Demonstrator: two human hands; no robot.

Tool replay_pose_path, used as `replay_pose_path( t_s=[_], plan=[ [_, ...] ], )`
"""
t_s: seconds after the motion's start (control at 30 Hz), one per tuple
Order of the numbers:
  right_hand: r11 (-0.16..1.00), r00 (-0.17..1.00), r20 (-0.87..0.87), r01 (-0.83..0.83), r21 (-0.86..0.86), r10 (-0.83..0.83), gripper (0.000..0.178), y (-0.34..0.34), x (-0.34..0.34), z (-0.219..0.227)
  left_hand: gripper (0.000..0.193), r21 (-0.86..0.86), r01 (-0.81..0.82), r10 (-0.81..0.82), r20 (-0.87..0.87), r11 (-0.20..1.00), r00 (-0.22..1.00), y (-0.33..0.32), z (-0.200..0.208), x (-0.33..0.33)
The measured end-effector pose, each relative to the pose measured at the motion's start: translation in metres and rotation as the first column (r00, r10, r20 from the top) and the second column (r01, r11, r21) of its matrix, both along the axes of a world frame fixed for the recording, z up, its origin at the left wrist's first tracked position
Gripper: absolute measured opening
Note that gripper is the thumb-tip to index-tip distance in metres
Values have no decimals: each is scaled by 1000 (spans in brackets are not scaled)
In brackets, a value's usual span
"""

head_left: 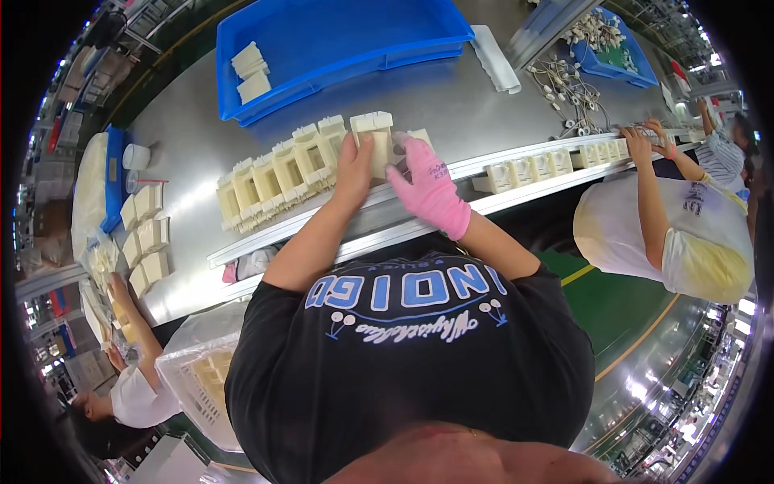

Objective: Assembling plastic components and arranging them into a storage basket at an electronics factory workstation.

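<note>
My bare left hand (355, 169) is closed on the left side of a cream plastic housing (372, 126), its thumb along the front. From the right, my right hand (433, 189), in a pink glove, grips the same housing with thumb and fingers near its right edge. Behind the gloved fingers another cream piece (419, 138) shows in part. To the left of my hands, several open-fronted cream housings (274, 176) stand in a slanting row on the metal table, the closest one right beside my left hand.
Beyond the row stands a blue tray (347, 74) with stacked cream parts (251, 71). A metal rail (516, 176) crosses in front of me, carrying more housings (528, 171) rightward to a co-worker's hands (641, 139). Cables (571, 93) lie at the right; cream blocks (150, 235) at the left.
</note>
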State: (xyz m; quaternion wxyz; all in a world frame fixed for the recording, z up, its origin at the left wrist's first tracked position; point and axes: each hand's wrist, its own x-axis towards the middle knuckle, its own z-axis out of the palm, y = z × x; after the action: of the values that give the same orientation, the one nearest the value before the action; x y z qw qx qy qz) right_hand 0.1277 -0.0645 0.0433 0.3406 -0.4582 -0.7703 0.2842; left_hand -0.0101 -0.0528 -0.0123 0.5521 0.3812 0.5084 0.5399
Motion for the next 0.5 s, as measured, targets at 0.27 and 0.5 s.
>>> replay_pose_path(
  t_s=[0.27, 0.5],
  plan=[
    [983, 993, 95, 79, -165, -64, 43, 4, -13, -8, 31, 138, 34, -28, -43, 990, 999, -3, 2, 9],
    [992, 991, -137, -19, -126, 1, 42, 17, -5, -9, 39, -101, 128, -114, 135, 987, 984, -4, 29, 4]
  ],
)
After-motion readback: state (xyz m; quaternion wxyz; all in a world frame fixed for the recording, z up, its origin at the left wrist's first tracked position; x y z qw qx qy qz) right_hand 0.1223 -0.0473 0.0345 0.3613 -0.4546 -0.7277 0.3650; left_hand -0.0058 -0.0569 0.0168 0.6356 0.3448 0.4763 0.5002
